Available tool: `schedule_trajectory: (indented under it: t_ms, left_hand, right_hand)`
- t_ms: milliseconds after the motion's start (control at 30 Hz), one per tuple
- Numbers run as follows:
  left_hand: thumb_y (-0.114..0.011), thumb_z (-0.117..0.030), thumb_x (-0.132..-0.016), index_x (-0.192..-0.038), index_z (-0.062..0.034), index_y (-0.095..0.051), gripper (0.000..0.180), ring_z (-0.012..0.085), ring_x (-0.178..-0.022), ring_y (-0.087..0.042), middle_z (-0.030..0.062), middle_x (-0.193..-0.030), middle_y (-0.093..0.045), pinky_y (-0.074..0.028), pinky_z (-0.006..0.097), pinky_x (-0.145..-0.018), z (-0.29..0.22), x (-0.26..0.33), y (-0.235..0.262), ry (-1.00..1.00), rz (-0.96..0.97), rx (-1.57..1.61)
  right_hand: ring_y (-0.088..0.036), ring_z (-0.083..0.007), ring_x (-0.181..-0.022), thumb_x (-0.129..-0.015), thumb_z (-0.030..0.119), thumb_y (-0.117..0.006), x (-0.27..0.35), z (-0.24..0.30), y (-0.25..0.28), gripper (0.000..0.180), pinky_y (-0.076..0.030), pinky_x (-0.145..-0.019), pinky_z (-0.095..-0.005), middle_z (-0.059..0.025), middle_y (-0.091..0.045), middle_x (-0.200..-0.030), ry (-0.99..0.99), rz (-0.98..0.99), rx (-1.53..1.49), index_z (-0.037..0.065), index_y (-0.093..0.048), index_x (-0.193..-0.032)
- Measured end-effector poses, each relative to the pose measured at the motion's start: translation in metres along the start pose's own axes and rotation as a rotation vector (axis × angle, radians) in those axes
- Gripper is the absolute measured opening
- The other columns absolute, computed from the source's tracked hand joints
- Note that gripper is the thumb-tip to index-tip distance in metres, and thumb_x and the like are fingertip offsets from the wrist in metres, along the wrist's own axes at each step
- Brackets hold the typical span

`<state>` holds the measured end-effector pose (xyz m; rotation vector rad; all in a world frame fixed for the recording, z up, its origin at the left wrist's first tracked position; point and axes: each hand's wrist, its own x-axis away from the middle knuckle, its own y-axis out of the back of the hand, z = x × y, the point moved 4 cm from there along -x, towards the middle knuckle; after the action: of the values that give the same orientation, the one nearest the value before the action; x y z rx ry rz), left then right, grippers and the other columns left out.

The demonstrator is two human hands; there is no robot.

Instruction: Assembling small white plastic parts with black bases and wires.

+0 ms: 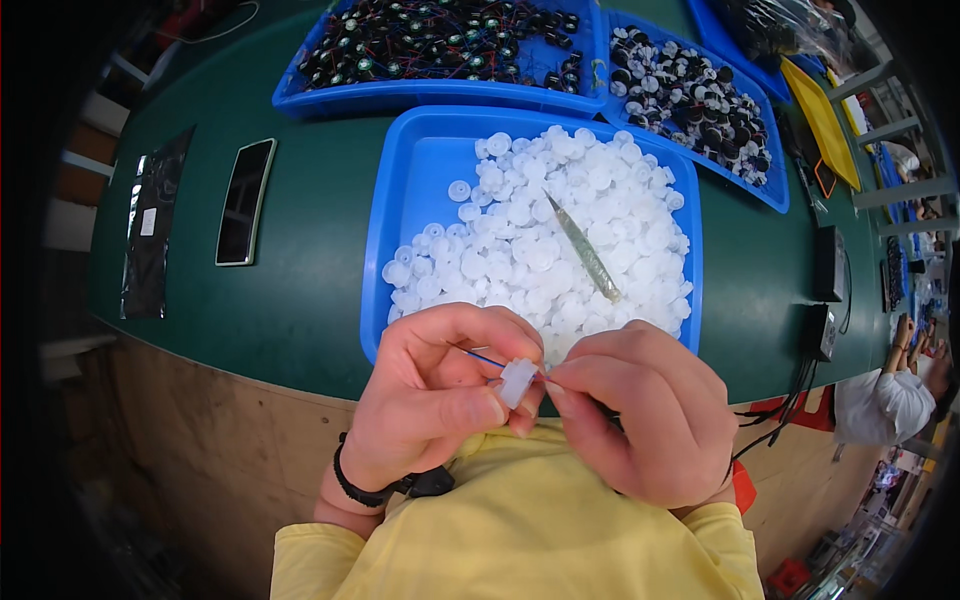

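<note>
My left hand [425, 385] holds a small translucent white plastic cap [517, 383] between thumb and fingers, close in front of my body. A thin blue wire [482, 357] runs from the cap toward my left fingers. At the cap's right side my right hand [650, 410] is closed in a pinch; what lies between its fingertips is too small to make out. Just beyond both hands is a blue tray [372, 260] heaped with similar white caps [540, 235]. A pointed, tweezers-like tool [583, 247] rests on the heap.
Behind stand a blue bin [290, 100] of dark wired parts and another blue bin [775, 185] of black-and-white parts. On the green table [300, 310] lie a phone [246, 202] and a black plastic bag [155, 230]. Black boxes [829, 263] with cables sit at right; a person [890, 405] is beyond.
</note>
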<state>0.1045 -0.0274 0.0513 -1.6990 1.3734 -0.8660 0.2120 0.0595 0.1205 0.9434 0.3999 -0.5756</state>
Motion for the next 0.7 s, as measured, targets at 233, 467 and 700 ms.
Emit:
schedule_trajectory:
  t_ms: [233, 467, 700]
  left_hand:
    - [-0.062, -0.002, -0.077, -0.104, 0.0079, -0.052, 0.03, 0.0226, -0.081, -0.057, 0.017, -0.103, -0.053, -0.049, 0.032, -0.067, -0.0005, 0.0013, 0.0037, -0.003, -0.015, -0.052]
    - [-0.063, -0.005, -0.08, -0.104, 0.0076, -0.052, 0.03, 0.0234, -0.08, -0.056, 0.0167, -0.104, -0.054, -0.047, 0.032, -0.066, 0.0021, 0.0013, 0.004, 0.044, -0.012, 0.015]
    - [-0.061, 0.003, -0.076, -0.101, 0.0092, -0.054, 0.026, 0.0235, -0.08, -0.058, 0.0182, -0.102, -0.054, -0.05, 0.033, -0.066, 0.0003, -0.0006, -0.0001, -0.006, -0.047, -0.071]
  right_hand:
    - [-0.046, -0.0166, -0.053, -0.059, 0.001, -0.061, -0.0021, -0.0021, -0.0033, 0.022, -0.037, -0.04, -0.0254, -0.0077, -0.046, -0.067, 0.171, 0.001, 0.087, -0.008, -0.054, -0.077]
    - [-0.046, -0.0166, -0.053, -0.056, 0.002, -0.06, -0.0012, -0.0025, -0.0035, 0.023, -0.037, -0.04, -0.0254, -0.0069, -0.043, -0.065, 0.158, -0.01, 0.101, -0.007, -0.053, -0.077]
    - [-0.047, -0.0166, -0.054, -0.06, 0.002, -0.06, -0.0012, -0.0038, -0.0054, 0.02, -0.038, -0.041, -0.0256, -0.0066, -0.043, -0.065, 0.142, 0.016, 0.126, -0.005, -0.054, -0.078]
